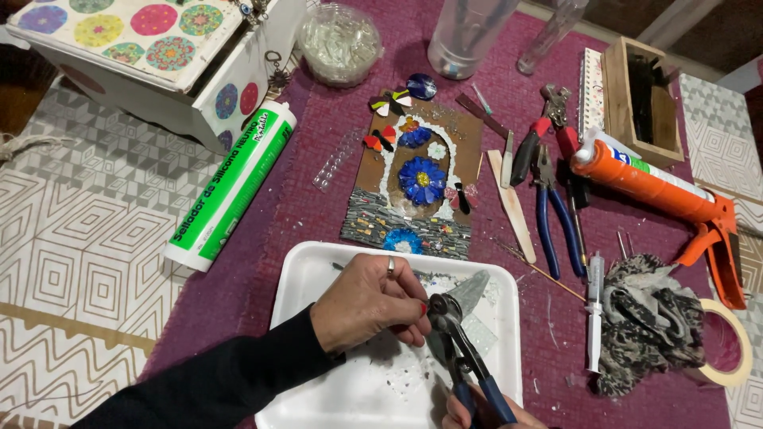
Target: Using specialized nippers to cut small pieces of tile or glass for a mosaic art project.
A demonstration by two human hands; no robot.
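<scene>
My left hand (368,302), with a ring and a dark sleeve, pinches a piece of clear glass (467,291) over a white foam tray (318,270). My right hand (477,413), mostly cut off at the bottom edge, grips the blue handles of wheeled glass nippers (455,334). The nipper jaws close on the glass piece beside my left fingertips. Small glass chips lie in the tray. Beyond the tray lies a mosaic panel (413,183) with blue flowers and butterflies.
A green and white sealant tube (230,187) lies left. An orange caulking gun (660,195), blue pliers (556,210), red pliers (548,131), a wooden stick (513,206), a syringe (594,310), a rag (648,322) and a tape roll (735,342) sit right. A decorated box (151,56) stands behind.
</scene>
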